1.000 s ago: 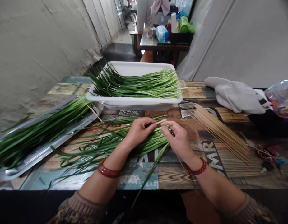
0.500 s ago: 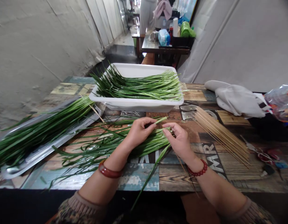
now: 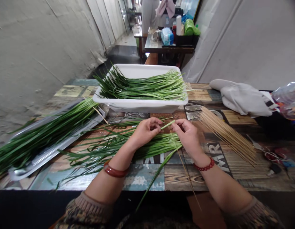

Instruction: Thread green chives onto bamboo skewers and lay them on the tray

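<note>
Between finger and thumb, my left hand [image 3: 147, 132] pinches the pale stem end of some garlic chives [image 3: 167, 125]. My right hand [image 3: 185, 132] closes its fingertips on the tip of that same stem end. A thin bamboo skewer [image 3: 185, 170] slants from just below the held stems down past the table's front edge; whether it pierces them I cannot tell. Under my hands lies a loose spread of garlic chives [image 3: 152, 148], leaves to the left and pale ends to the right. One bent strand [image 3: 153, 179] hangs over the front edge.
A white tub [image 3: 142, 103] of garlic chives stands behind my hands. At left, a metal tray [image 3: 66, 143] holds more chives. Several bamboo skewers [image 3: 228, 136] lie at right, near scissors [image 3: 257, 144], a pale cap [image 3: 245, 98] and a plastic bag [image 3: 287, 98]. A person [image 3: 149, 16] stands behind.
My right hand has moved up and right, from the loose chives to the tip of the stems in my left hand. More of the slanting skewer now shows between my hands.
</note>
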Tool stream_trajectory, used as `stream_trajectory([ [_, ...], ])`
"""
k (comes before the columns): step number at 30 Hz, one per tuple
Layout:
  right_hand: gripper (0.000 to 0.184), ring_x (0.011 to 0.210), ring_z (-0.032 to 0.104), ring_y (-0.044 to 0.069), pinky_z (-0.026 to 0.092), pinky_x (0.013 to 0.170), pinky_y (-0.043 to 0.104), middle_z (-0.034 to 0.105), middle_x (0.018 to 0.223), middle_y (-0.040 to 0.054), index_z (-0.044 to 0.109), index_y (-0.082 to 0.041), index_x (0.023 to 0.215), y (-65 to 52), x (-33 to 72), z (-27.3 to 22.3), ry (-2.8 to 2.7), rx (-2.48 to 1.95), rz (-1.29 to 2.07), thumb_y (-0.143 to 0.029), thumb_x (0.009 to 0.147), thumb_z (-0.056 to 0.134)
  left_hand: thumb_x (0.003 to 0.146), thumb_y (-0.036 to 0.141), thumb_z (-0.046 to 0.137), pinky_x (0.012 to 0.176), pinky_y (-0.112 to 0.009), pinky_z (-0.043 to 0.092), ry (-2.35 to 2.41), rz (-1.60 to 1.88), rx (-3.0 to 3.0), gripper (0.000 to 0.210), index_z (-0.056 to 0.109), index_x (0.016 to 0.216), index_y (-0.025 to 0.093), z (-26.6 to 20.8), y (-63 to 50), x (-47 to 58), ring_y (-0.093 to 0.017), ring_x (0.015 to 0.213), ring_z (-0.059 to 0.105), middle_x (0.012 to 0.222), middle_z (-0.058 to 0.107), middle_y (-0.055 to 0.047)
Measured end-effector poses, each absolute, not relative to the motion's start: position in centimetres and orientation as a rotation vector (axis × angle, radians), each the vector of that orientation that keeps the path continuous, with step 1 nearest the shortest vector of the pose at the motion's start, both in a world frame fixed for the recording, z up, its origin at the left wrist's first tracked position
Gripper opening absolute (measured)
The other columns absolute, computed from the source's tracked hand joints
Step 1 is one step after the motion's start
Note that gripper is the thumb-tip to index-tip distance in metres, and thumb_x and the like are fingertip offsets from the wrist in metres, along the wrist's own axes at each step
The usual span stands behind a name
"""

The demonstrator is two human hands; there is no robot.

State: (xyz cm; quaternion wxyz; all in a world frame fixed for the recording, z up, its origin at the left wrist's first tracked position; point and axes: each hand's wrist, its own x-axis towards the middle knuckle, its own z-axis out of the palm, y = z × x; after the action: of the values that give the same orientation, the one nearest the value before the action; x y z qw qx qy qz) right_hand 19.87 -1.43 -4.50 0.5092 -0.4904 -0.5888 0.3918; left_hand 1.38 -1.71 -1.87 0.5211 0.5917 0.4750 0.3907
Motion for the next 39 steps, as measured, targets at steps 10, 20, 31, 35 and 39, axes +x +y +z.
stream_trajectory([
  [10,0.018,0.053,0.047,0.013,0.039,0.055,0.026,0.054,0.058,-0.0025,0.054,-0.021,0.065,-2.0,19.6,-2.9,-1.542,-1.343,0.575,-0.031,0.079,0.058,0.074,0.016,0.059,0.062,-0.022,0.046,1.091,0.919,1.474,0.016,0.059,0.089,0.013,-2.1,-1.7,1.6,-0.012,0.065,0.062,0.071,0.066,-0.002],
  [20,0.016,0.051,0.046,0.012,0.038,0.049,0.024,0.055,0.057,-0.0024,0.057,-0.019,0.066,-2.1,19.5,-3.9,-1.317,-1.268,0.99,-0.031,0.075,0.061,0.075,0.013,0.057,0.065,-0.022,0.048,1.236,0.998,1.699,0.011,0.061,0.086,0.015,-2.7,-1.7,2.1,-0.013,0.07,0.063,0.074,0.066,-0.001],
  [31,0.024,0.061,0.058,0.015,0.046,0.058,0.026,0.066,0.069,0.0024,0.064,-0.018,0.076,-1.5,19.7,-3.9,-1.545,-1.238,0.964,-0.042,0.08,0.062,0.075,0.016,0.059,0.06,-0.021,0.046,1.085,1.035,1.374,0.013,0.057,0.087,0.013,-2.4,-1.7,2.5,-0.01,0.061,0.06,0.067,0.063,0.0],
  [35,0.023,0.062,0.06,0.017,0.046,0.056,0.027,0.069,0.069,0.0039,0.068,-0.019,0.072,-1.5,19.5,-4.5,-1.731,-1.266,0.815,-0.04,0.078,0.065,0.073,0.015,0.061,0.063,-0.022,0.049,1.098,1.037,1.4,0.015,0.057,0.088,0.014,-2.5,-1.9,2.7,-0.011,0.065,0.062,0.071,0.064,0.0],
  [39,0.023,0.059,0.06,0.017,0.045,0.055,0.028,0.068,0.064,0.0045,0.067,-0.019,0.066,-1.6,19.3,-4.8,-1.752,-1.31,0.707,-0.038,0.078,0.065,0.074,0.014,0.058,0.066,-0.022,0.05,1.081,1.024,1.471,0.014,0.057,0.088,0.014,-2.6,-2.0,2.8,-0.012,0.069,0.064,0.074,0.065,0.0],
])
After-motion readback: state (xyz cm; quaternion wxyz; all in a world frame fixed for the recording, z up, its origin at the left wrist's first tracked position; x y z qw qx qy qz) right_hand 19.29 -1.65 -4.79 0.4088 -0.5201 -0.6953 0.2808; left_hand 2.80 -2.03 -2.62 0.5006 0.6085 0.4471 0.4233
